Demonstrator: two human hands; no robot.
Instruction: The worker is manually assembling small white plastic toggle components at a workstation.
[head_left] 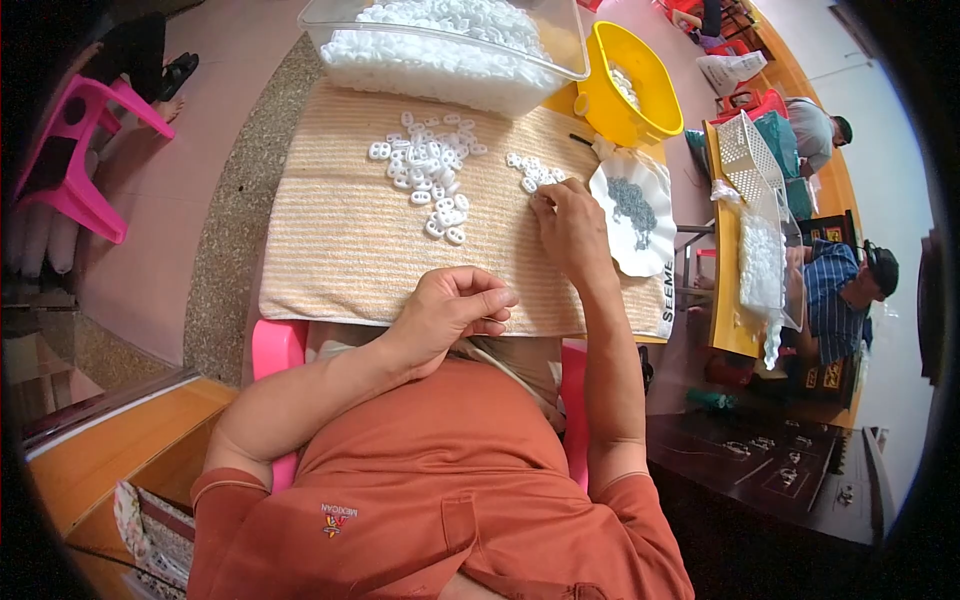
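My left hand [455,312] is closed in a pinch over the near edge of a striped beige towel [335,240]. Whatever lies between its fingertips is too small to make out. My right hand [574,228] reaches farther out, thumb and fingers closed together beside a small group of white plastic pieces [532,172]. Its fingertips hide what they may grip. Left of it is a larger heap of white oval pieces [425,160], each with two holes. Right of this hand, a white scalloped dish [648,260] holds a pile of small grey parts [632,208].
A clear tub [450,88] full of white pieces stands at the far edge, beside a yellow basin [660,110]. Pink stools [120,95] stand at left. On the right, a person in a striped shirt [832,295] sits by another table [728,330] with white baskets.
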